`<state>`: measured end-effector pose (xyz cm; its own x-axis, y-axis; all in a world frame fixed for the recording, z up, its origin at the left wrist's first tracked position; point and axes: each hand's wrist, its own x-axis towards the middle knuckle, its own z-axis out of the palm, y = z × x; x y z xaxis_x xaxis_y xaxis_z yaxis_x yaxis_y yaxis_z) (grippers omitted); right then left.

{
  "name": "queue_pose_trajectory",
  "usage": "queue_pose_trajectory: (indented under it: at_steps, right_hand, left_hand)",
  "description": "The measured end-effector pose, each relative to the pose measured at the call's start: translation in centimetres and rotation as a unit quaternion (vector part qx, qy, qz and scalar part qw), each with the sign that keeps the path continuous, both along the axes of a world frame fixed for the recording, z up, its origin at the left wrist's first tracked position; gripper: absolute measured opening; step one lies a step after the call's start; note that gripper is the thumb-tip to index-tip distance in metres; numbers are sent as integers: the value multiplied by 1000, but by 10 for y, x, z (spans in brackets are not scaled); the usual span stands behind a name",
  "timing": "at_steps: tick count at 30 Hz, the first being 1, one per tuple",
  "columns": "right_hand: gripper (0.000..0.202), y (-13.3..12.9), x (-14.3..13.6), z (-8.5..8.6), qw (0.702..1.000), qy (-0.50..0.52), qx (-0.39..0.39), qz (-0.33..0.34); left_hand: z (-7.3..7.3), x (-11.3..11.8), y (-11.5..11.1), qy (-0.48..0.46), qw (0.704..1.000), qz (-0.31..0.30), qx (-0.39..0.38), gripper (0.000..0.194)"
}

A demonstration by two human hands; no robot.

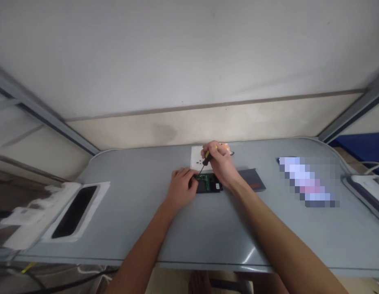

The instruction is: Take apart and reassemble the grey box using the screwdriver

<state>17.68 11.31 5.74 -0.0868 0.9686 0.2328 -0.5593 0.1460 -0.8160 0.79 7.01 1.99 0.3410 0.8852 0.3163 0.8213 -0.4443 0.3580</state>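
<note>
Gadget is lying open and flat on the tabletop, showing a black body, a green board and a small white patch near its right end. The left hand is holding its left end with bent fingers. The right hand is squeezing a yellow-and-black screwdriver in its fingers, and the thin tip is pointing down at the green board.
</note>
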Motion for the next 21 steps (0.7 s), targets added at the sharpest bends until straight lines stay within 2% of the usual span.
queue_pose_trajectory:
  at_steps: [6,11,14,21]
  right_hand:
    - [46,-1,-1,0,999,-32,14,-40]
    - [50,1,0,1,1000,5,-1,-1]
    - [40,0,0,-2,1000,7,0,-13]
    - [47,-2,-6,-1,999,-31,9,-17]
  left_hand:
    - [2,1,-1,8,1000,4,-8,23]
    - [2,0,-1,11,1000,3,-2,24]
    - [1,0,-1,10,1000,2,0,25]
    - [1,0,-1,6,1000,4,-1,25]
